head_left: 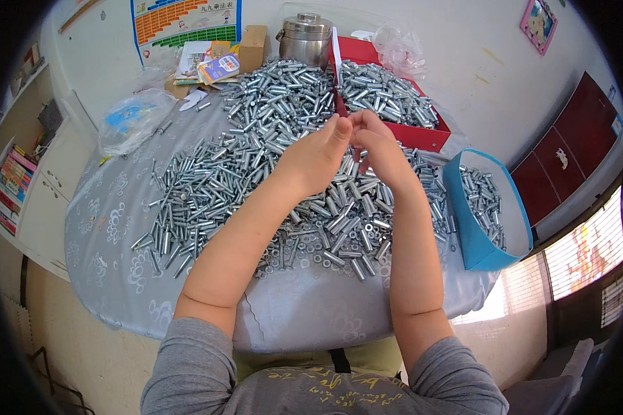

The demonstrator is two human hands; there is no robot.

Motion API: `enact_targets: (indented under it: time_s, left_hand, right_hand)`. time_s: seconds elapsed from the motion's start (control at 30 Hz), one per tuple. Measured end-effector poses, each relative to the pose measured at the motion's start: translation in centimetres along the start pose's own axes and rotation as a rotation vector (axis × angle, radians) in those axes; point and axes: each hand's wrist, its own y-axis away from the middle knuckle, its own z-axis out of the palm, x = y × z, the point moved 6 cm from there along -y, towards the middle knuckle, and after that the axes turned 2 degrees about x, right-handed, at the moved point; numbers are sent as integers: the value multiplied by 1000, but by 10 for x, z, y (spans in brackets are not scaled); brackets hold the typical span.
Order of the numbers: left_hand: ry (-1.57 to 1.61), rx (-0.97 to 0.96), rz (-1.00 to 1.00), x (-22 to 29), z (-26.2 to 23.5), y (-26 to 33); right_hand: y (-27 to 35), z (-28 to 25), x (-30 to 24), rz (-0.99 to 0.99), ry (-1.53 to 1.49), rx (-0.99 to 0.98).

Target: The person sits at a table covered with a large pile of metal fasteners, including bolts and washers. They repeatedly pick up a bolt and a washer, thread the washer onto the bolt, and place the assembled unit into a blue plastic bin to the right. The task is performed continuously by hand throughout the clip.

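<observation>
Both hands meet above the desk's middle: my left hand (317, 158) and right hand (379, 149), fingers pinched together on a small part I cannot make out, held clear of the bolts (256, 166) heaped beneath. A red tray (422, 135) at the far edge and a blue bin (474, 235) at the right edge keep sorted bolts apart.

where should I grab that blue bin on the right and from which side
Probably best by the near rim of the blue bin, coming in from the left, table side. It is tilted with its mouth open toward the right and bolts lie inside, so holding the low wall keeps it from tipping further.
</observation>
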Motion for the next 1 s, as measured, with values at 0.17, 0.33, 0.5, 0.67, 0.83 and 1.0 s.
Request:
enact_targets:
  time_s: [0.17, 0.33, 0.5, 0.67, 0.83, 1.0]
  left_hand:
    - [-2, -46, -74, 0, -3, -1]
    - [-20, 18, -29, -4, -5, -1]
    - [-29, 1, 13, 3, -3, 0]
    - [-21, -18, -14, 0, -2, 0]
    - [-9, 6, 5, 0, -2, -2]
    - [26, 10, -32, 0, -4, -2]
  right_hand:
    - [-6, 0, 8, -80, 62, -90]
    - [10, -2, -6, 130, -58, -157]
    - [5, -2, -1, 77, 7, -171]
    - [13, 7, -8, 181, 106, -313]
    - [5, -3, -7, 41, 61, -127]
    - [4, -2, -8, -114, -1, -129]
